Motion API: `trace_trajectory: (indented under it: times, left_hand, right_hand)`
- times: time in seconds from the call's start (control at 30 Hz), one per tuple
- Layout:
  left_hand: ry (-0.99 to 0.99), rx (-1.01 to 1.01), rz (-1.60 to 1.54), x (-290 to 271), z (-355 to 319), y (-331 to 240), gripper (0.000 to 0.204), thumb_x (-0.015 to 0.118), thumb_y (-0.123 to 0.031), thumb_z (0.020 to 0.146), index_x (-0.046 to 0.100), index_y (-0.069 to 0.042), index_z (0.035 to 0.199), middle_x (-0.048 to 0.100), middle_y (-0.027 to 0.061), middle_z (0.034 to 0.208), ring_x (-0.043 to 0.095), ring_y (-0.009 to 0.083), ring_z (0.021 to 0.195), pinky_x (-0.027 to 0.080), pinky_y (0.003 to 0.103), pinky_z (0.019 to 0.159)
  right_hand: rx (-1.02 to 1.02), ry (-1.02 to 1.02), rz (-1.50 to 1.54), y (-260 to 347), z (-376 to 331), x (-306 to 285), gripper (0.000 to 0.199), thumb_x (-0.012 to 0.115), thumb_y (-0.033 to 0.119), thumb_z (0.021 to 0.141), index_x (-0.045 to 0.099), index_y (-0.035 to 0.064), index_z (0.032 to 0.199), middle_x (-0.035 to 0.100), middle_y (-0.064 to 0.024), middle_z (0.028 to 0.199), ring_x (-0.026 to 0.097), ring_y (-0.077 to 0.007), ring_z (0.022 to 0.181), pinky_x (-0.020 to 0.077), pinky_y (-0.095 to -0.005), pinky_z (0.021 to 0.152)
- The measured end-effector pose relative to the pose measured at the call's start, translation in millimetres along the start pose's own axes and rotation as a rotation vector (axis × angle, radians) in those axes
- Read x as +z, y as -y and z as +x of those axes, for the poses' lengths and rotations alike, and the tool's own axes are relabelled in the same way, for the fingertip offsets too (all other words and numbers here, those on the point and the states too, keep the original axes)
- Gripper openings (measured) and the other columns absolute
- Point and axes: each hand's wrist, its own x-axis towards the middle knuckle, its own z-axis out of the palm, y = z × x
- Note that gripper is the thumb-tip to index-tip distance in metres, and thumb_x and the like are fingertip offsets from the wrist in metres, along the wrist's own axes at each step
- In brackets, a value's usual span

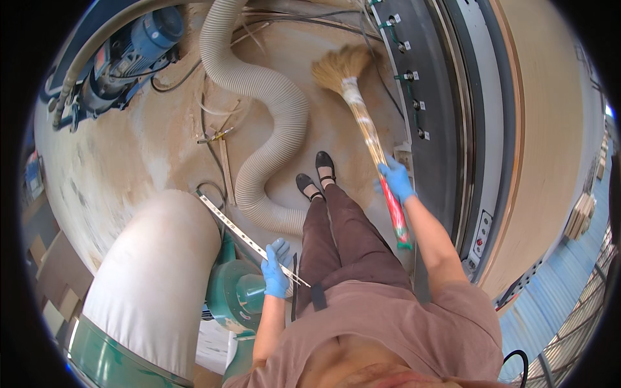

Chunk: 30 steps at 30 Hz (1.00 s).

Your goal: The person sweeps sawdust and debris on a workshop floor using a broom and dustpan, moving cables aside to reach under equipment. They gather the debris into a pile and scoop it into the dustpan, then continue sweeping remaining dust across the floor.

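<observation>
My right hand (397,180), in a blue glove, is closed round the handle of a straw broom (370,136). Its bristles fan out against the dusty floor ahead of me, and the red and green handle end points back toward my body. At my left side, my left hand (276,271), also blue-gloved, has its fingers stretched and apart. A narrow white strip with dark marks (233,227) runs slantwise by that hand; whether they touch is unclear. Dust and wood scraps lie near the hose.
A ribbed grey hose (284,110) winds over the floor (155,142) left of my feet. Beyond are a blue motor (157,31) and loose cables. A green blower (236,294) and a large white bag (155,278) stand left; a long dark machine side (436,116) borders the right.
</observation>
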Motion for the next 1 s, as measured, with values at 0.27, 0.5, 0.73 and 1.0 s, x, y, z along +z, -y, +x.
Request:
trace_trajectory:
  times: [0.27, 0.5, 0.73, 1.0]
  left_hand:
    - [0.033, -0.053, 0.136, 5.9, 25.6, -9.1, 0.059, 0.046, -0.050, 0.103, 0.056, -0.001, 0.135, 0.063, 0.0155, 0.130, 0.059, 0.0259, 0.122, 0.046, 0.043, 0.102]
    - [0.086, -0.050, 0.205, 20.6, 34.9, -19.7, 0.057, 0.045, -0.049, 0.104, 0.057, -0.001, 0.133, 0.064, 0.0138, 0.130, 0.060, 0.0244, 0.122, 0.046, 0.042, 0.101]
    - [0.162, -0.088, 0.244, 29.3, 35.9, -26.6, 0.064, 0.050, -0.054, 0.101, 0.055, 0.000, 0.136, 0.062, 0.0163, 0.131, 0.058, 0.0269, 0.121, 0.045, 0.040, 0.101]
    - [0.230, -0.071, 0.279, 44.1, 25.1, -30.0, 0.066, 0.052, -0.055, 0.099, 0.055, 0.000, 0.135, 0.062, 0.0177, 0.131, 0.058, 0.0287, 0.121, 0.045, 0.044, 0.102]
  right_hand:
    - [-0.099, -0.001, 0.124, 47.6, 128.8, 42.8, 0.050, 0.062, 0.019, 0.095, 0.052, 0.0120, 0.143, 0.067, -0.0159, 0.092, 0.066, -0.0229, 0.057, 0.0551, -0.0364, 0.047]
    - [0.130, -0.078, 0.292, -29.8, 103.2, -5.5, 0.060, 0.060, 0.026, 0.096, 0.041, 0.0143, 0.151, 0.071, -0.0217, 0.101, 0.071, -0.0306, 0.062, 0.0531, -0.0376, 0.046]
    - [0.320, -0.107, 0.626, -93.9, 60.0, -1.8, 0.049, 0.053, 0.042, 0.100, 0.052, 0.0081, 0.135, 0.071, -0.0208, 0.088, 0.066, -0.0264, 0.060, 0.0514, -0.0345, 0.050]
    - [0.536, 0.009, 0.736, -80.2, -91.3, 14.2, 0.045, 0.050, 0.044, 0.102, 0.056, 0.0073, 0.128, 0.069, -0.0204, 0.082, 0.064, -0.0231, 0.058, 0.0505, -0.0323, 0.047]
